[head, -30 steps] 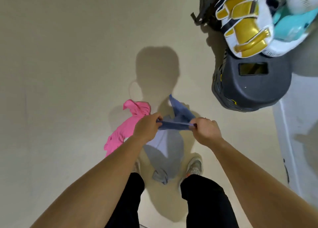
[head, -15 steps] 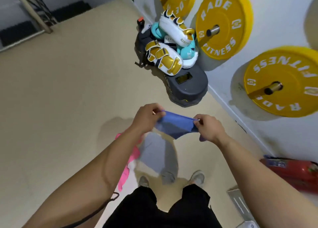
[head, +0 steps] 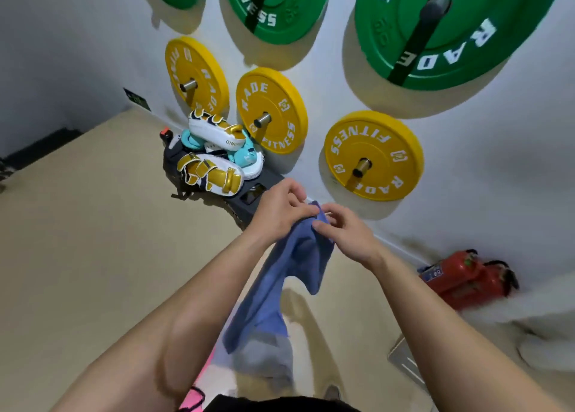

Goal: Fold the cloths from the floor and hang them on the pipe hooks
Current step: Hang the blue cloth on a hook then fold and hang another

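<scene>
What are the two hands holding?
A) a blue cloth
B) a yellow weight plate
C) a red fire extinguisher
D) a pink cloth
A: the left hand and the right hand both pinch the top edge of the blue cloth, which hangs down between the forearms.

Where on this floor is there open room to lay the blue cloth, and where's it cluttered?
Widest bare floor: left of your left arm, up to the pad pile. A narrower strip runs between your right arm and the red extinguisher. Crowded: along the wall by the pads and yellow plates, and at your feet, where the pink cloth lies.
</scene>
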A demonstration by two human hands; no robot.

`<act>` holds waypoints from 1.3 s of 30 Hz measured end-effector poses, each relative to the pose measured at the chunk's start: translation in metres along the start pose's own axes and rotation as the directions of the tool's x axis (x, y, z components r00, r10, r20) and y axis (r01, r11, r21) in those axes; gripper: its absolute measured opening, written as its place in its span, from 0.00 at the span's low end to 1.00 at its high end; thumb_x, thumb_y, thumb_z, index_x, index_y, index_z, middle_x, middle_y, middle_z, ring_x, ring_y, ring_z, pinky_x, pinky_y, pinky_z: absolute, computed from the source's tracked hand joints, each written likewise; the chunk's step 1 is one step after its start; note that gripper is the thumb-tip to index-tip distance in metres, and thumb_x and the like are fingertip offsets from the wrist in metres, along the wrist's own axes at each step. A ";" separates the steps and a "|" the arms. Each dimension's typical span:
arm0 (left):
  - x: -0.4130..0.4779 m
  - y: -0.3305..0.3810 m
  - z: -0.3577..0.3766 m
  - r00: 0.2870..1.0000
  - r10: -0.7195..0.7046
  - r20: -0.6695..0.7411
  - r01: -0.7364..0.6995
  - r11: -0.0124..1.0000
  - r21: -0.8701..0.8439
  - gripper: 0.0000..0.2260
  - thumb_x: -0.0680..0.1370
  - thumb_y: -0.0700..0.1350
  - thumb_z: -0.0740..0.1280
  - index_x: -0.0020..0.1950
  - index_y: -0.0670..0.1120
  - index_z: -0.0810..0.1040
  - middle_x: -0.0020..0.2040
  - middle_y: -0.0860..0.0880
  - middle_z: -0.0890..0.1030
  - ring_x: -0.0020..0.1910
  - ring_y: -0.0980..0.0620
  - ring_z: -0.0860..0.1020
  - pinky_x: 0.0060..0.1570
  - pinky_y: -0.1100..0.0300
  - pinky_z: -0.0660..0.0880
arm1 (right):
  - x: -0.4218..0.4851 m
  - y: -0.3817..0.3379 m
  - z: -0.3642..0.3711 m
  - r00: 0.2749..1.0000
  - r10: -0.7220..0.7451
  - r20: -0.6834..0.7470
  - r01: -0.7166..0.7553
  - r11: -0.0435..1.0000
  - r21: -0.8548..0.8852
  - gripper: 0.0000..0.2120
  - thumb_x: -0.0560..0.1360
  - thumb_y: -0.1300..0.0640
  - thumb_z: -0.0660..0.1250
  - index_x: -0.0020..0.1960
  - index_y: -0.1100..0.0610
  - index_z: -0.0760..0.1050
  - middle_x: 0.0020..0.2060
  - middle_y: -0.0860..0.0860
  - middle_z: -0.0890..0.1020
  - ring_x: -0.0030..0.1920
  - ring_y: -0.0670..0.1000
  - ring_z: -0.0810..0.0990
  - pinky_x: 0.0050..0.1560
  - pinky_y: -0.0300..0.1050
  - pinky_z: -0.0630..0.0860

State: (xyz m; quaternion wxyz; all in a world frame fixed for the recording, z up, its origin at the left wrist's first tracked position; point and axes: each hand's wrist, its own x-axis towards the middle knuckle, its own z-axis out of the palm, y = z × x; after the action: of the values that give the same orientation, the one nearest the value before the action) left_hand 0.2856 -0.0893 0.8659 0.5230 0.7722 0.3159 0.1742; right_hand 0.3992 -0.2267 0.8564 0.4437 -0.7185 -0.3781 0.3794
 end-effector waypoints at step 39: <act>-0.001 0.058 0.169 0.982 0.146 0.124 -0.145 0.989 -0.015 0.02 0.75 0.41 0.74 0.44 0.46 0.82 0.35 0.49 0.83 0.35 0.59 0.77 0.40 0.67 0.73 | -0.075 0.052 -0.167 0.979 -0.075 -0.189 0.024 0.965 -0.262 0.07 0.75 0.53 0.71 0.39 0.48 0.78 0.36 0.45 0.80 0.38 0.42 0.75 0.38 0.35 0.69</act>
State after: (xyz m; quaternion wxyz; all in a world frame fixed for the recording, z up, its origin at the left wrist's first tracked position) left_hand 0.4039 -0.2226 0.8533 0.5299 0.8010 0.2249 0.1642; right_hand 0.5253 -0.3675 0.8776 0.3910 -0.7944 -0.3964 0.2426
